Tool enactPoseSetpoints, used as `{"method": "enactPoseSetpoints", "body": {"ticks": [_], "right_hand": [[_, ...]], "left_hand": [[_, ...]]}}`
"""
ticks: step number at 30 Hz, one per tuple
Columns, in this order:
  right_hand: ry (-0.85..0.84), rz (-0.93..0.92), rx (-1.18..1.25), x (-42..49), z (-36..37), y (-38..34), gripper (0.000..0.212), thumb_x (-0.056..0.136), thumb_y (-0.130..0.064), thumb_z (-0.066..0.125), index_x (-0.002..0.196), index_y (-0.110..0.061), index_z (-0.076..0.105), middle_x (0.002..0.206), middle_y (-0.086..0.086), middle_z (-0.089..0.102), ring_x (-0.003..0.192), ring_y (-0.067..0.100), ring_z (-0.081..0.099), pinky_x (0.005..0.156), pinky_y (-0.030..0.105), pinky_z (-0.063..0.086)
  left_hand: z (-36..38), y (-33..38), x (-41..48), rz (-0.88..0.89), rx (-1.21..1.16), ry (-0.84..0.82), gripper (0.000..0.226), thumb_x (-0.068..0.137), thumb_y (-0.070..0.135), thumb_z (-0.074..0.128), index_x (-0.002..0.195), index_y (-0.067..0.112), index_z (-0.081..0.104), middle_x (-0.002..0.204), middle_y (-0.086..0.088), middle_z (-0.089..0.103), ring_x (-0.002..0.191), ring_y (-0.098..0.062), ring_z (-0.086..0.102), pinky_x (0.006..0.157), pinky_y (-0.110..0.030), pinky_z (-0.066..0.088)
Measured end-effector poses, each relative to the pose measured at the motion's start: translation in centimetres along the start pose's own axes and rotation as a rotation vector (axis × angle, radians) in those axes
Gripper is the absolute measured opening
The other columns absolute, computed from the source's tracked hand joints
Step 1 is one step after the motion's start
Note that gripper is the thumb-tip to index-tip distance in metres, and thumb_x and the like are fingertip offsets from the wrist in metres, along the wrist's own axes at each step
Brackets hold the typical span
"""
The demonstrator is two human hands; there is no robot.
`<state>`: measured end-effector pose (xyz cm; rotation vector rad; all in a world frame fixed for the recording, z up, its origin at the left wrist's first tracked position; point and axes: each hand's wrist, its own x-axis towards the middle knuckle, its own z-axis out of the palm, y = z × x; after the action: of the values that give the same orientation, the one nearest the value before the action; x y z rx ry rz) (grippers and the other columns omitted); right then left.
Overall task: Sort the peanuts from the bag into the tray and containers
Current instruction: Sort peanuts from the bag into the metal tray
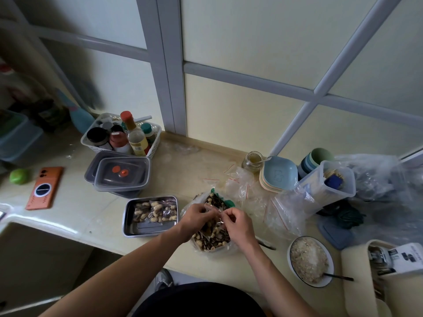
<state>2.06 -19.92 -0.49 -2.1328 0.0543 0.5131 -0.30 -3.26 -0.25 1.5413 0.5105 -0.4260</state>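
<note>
An orange phone (44,188) lies left of a basket (91,144) of bottles; a rice bowl (310,261) sits right.

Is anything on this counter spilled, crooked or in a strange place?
Nothing is spilled. The lidded containers behind the steel tray are stacked crookedly, the upper shifted off the lower. Empty zip bags lie scattered right of the peanut bag.

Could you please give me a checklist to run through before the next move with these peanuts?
1. Grip: left hand and right hand both pinch the small clear bag: ok.
2. Seal of the small clear bag: cannot tell.
3. Room in the metal tray: ok, bare floor at its near side.
4. Access to the lidded containers: not ok, top lid is on.
5. Mouth of the big bag open under the hands: ok.
</note>
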Motion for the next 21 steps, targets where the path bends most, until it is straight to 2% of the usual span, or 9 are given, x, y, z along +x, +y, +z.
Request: {"method": "enactPoseSetpoints", "body": {"ticks": [5, 7, 9, 13, 18, 21], "right_hand": [[0.021, -0.009, -0.035, -0.01, 0.05, -0.16, 0.011, 0.098, -0.023, 0.067, 0.088, -0.019, 0.070, 0.079, -0.005, 0.071, 0.072, 0.011, 0.068, 0.058, 0.012, 0.046], [0.028, -0.027, -0.026, -0.12, 0.01, -0.21, 0.013, 0.099, -0.024, 0.066, 0.088, -0.018, 0.069, 0.077, -0.005, 0.070, 0.069, 0.008, 0.064, 0.058, 0.012, 0.045], [0.020, -0.043, -0.004, -0.27, -0.05, -0.36, 0.014, 0.099, -0.025, 0.065, 0.088, -0.018, 0.069, 0.074, -0.005, 0.069, 0.064, 0.003, 0.061, 0.058, 0.013, 0.045], [0.010, -0.034, 0.058, -0.51, -0.16, -0.71, 0.015, 0.100, -0.025, 0.065, 0.087, -0.019, 0.070, 0.064, -0.004, 0.068, 0.056, 0.000, 0.059, 0.056, 0.013, 0.044], [-0.070, 0.006, 0.237, -0.61, -0.45, -0.56, 0.014, 0.098, -0.032, 0.067, 0.091, -0.021, 0.073, 0.071, 0.002, 0.072, 0.067, 0.013, 0.069, 0.069, 0.031, 0.055], [-0.104, -0.009, 0.269, -0.70, -0.78, -0.72, 0.016, 0.094, -0.036, 0.072, 0.092, -0.021, 0.073, 0.074, 0.000, 0.072, 0.071, 0.016, 0.070, 0.074, 0.036, 0.058]], "left_hand": [[-0.10, -0.01, -0.25, 0.019, -0.009, -0.018, 0.010, 0.089, 0.021, 0.076, 0.094, 0.014, 0.081, 0.091, -0.008, 0.078, 0.079, -0.014, 0.073, 0.071, -0.029, 0.060], [-0.09, 0.11, -0.39, -0.004, -0.062, -0.033, 0.011, 0.091, 0.020, 0.074, 0.095, 0.012, 0.079, 0.091, -0.008, 0.077, 0.079, -0.015, 0.073, 0.072, -0.034, 0.061], [-0.07, 0.18, -0.51, -0.012, -0.109, -0.042, 0.012, 0.094, 0.018, 0.069, 0.094, 0.010, 0.078, 0.091, -0.010, 0.076, 0.076, -0.017, 0.072, 0.069, -0.035, 0.062], [-0.20, 0.06, -0.53, 0.018, -0.115, -0.047, 0.019, 0.097, 0.021, 0.066, 0.101, 0.005, 0.076, 0.100, -0.029, 0.070, 0.078, -0.034, 0.068, 0.057, -0.035, 0.059], [-0.44, -0.35, -0.11, 0.019, -0.098, -0.026, 0.024, 0.096, 0.023, 0.069, 0.103, 0.001, 0.073, 0.101, -0.027, 0.071, 0.081, -0.035, 0.070, 0.065, -0.041, 0.059], [-0.44, -0.13, -0.31, 0.020, -0.074, -0.055, 0.024, 0.097, 0.023, 0.068, 0.105, 0.001, 0.072, 0.084, -0.016, 0.071, 0.071, -0.027, 0.068, 0.058, -0.033, 0.057]]}}
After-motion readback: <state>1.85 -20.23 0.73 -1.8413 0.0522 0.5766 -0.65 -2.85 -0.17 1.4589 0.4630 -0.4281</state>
